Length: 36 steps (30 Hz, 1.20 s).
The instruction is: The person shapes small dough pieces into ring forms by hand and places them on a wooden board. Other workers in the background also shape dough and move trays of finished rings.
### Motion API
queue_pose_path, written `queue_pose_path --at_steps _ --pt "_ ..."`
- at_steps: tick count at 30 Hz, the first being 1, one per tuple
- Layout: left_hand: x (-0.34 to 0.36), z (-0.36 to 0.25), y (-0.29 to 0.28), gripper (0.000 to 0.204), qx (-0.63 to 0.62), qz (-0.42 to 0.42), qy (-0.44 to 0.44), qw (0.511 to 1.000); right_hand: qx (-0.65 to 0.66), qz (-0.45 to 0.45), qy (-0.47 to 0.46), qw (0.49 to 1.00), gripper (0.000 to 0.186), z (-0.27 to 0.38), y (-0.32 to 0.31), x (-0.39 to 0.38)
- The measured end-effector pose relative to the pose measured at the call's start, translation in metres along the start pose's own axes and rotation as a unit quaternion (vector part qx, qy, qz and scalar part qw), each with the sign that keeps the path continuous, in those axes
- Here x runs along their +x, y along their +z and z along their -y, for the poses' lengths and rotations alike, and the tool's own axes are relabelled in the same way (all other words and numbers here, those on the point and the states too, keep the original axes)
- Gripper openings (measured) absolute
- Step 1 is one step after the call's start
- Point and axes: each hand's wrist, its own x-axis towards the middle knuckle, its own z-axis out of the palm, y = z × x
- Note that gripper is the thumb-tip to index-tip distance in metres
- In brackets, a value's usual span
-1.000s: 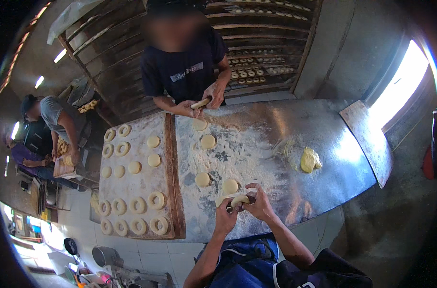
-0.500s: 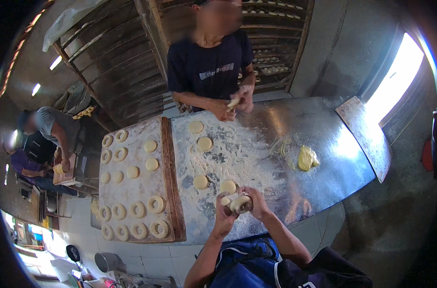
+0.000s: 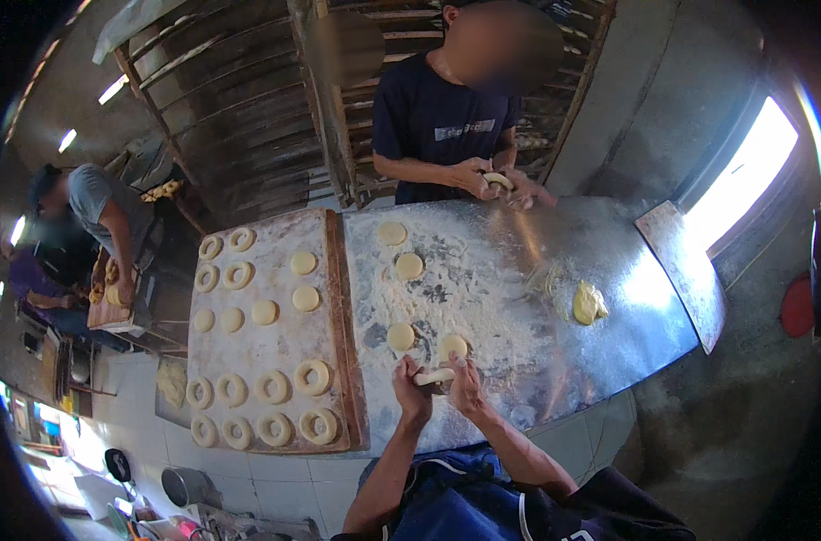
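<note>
A dough ring (image 3: pixel 434 377) is held up between my two hands over the floured table. My left hand (image 3: pixel 413 393) is closed on its left end, and my right hand (image 3: pixel 466 388) grips the right end. The ring appears nearly edge-on, so its hole is mostly hidden. Just beyond my fingers, two flat dough discs lie on the flour: one disc (image 3: pixel 400 337) past the left hand, another disc (image 3: pixel 453 345) partly behind the right.
A wooden board (image 3: pixel 248 338) at left carries several dough rings and discs. Two more discs (image 3: pixel 409 266) lie farther off. A yellowish dough lump (image 3: pixel 589 303) sits at right. Across the table, a co-worker's hands (image 3: pixel 500 183) hold a dough ring. Others work at far left.
The dough ring has turned from showing its hole to nearly edge-on, my hands still gripping it. The co-worker's hands now show a curved ring. The whole view has shifted somewhat.
</note>
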Motion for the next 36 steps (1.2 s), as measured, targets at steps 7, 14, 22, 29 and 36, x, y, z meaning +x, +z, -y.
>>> queue_pose_path --at_steps 7,14,22,29,36 --pt "0.013 -0.028 -0.027 0.044 0.191 0.062 0.063 0.978 -0.132 -0.046 -0.108 0.984 0.062 -0.014 0.038 0.0" --pt "0.015 -0.06 -0.051 0.041 0.352 0.061 0.114 0.927 -0.226 0.082 0.024 0.97 0.06 0.02 0.076 -0.015" --pt "0.013 -0.115 -0.054 0.041 0.485 0.083 0.152 0.857 -0.169 0.07 0.076 0.98 0.057 0.028 0.124 -0.014" --pt "0.014 -0.141 -0.063 0.047 0.536 0.094 0.304 0.782 -0.224 0.044 0.006 0.974 0.062 -0.008 0.146 -0.006" --pt "0.028 -0.158 -0.087 0.041 0.422 0.107 0.25 0.865 -0.16 0.093 -0.03 0.982 0.067 0.004 0.164 -0.007"
